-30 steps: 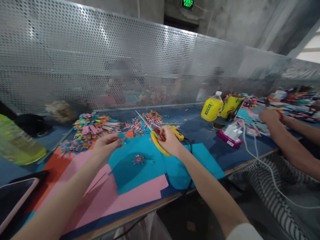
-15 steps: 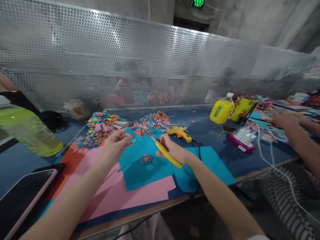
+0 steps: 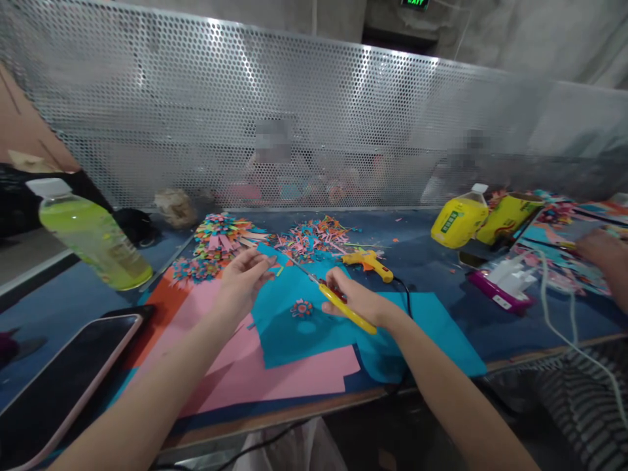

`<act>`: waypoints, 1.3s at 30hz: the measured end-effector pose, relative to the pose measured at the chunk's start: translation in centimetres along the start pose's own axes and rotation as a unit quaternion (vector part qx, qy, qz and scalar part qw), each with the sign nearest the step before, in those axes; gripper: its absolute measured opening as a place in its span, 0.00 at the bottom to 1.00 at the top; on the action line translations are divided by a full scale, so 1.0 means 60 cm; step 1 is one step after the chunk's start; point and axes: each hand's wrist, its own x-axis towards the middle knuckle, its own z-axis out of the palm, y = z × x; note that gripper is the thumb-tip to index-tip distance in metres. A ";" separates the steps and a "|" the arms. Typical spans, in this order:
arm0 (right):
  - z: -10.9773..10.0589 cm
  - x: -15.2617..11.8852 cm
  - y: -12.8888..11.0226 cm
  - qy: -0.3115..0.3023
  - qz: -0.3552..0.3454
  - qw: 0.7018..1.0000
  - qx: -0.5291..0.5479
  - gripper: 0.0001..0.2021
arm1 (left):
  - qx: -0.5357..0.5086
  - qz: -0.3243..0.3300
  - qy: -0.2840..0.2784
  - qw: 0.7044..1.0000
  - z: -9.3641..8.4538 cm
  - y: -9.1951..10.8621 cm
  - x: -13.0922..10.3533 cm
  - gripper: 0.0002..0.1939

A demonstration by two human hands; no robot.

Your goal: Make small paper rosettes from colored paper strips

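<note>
My right hand [image 3: 356,297] grips scissors with yellow handles [image 3: 346,309]. Their thin metal blades point up and left, with the tips a little right of my left fingertips. My left hand [image 3: 245,278] is raised over the paper, thumb and fingers pinched together; whatever they hold is too small or hidden to make out. Blue paper shows just behind those fingers, and a small green strip [image 3: 279,270] is beside them. Below both hands lies a blue paper sheet [image 3: 289,347], with a small round flower of curled paper [image 3: 301,308] on it.
Pink paper [image 3: 314,379] lies in front. A yellow glue gun [image 3: 369,261], loose paper strips [image 3: 318,235] and a fringed paper cluster [image 3: 220,235] are behind. At left are a phone [image 3: 69,386] and green bottle [image 3: 95,239]; at right, a yellow bottle [image 3: 458,219] and a co-worker's hand [image 3: 601,252].
The view has turned left, so most things appear farther right. The scissors' blades now show longer, their tips closer to my left fingers. The co-worker's hand is partly out of frame.
</note>
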 end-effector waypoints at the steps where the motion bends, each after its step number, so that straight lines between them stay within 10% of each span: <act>1: 0.000 0.000 0.000 -0.003 0.003 1.000 0.002 0.16 | -0.007 -0.002 -0.002 1.000 0.001 0.000 -0.001 0.16; 39: -0.002 -0.004 0.002 -0.001 -0.012 1.000 0.006 0.15 | -0.011 -0.022 -0.024 0.999 0.009 -0.006 -0.009 0.15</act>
